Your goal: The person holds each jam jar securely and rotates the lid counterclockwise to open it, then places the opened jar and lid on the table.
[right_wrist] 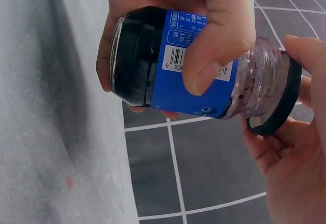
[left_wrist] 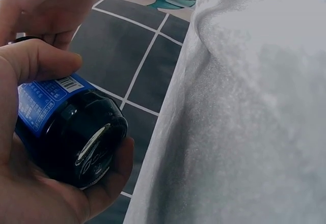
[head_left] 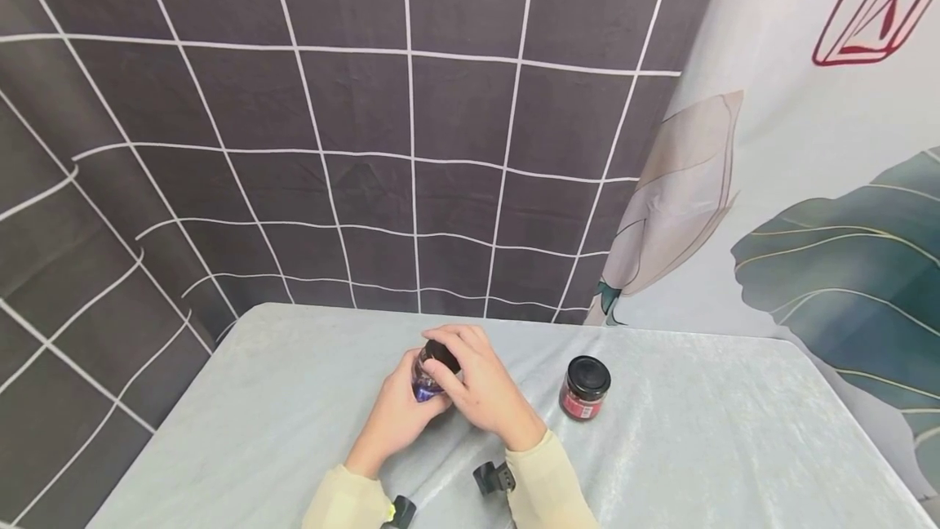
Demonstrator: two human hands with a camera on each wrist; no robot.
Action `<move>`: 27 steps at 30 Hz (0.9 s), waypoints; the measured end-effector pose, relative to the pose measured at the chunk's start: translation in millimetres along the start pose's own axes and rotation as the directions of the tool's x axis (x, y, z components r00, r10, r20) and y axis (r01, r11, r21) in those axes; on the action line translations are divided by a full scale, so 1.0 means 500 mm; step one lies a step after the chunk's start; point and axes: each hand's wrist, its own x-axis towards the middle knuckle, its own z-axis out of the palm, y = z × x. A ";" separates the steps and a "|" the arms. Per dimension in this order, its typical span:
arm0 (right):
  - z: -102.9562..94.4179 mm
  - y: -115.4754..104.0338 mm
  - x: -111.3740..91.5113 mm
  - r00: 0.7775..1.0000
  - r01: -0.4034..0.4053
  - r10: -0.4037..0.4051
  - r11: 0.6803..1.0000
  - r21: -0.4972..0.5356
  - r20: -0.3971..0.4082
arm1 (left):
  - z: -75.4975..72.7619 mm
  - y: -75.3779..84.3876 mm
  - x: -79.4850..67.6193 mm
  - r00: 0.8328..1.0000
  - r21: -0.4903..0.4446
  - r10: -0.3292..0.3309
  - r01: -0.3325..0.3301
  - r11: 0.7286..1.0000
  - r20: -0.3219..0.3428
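Observation:
A glass jar [right_wrist: 173,91] with a blue label and dark contents is held up over the table. My left hand [head_left: 396,419] grips the jar's body, the thumb lying across the label near the barcode. My right hand [head_left: 481,386] holds the black lid [right_wrist: 286,104] at the jar's mouth, fingers and thumb around its rim. In the right wrist view the lid sits slightly askew on the clear neck, with dark bits on the glass inside. The jar's round base [left_wrist: 94,152] faces the camera in the left wrist view.
A second jar [head_left: 585,388], with a black lid and red label, stands upright to the right of my hands. A pale velvety cloth [head_left: 698,431] covers the table. Behind hang a dark grid-patterned curtain [head_left: 367,104] and a white leaf-printed one [head_left: 793,145].

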 end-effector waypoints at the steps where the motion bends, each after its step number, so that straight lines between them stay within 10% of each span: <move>1: -0.001 -0.001 0.000 1.000 -0.001 0.001 1.000 0.002 -0.001 | 0.000 -0.001 0.000 1.000 -0.003 -0.002 0.002 1.000 0.000; 27: -0.005 0.015 -0.007 0.998 -0.043 0.046 0.996 0.079 -0.045 | -0.004 -0.004 0.003 0.998 0.015 -0.033 0.034 0.999 -0.050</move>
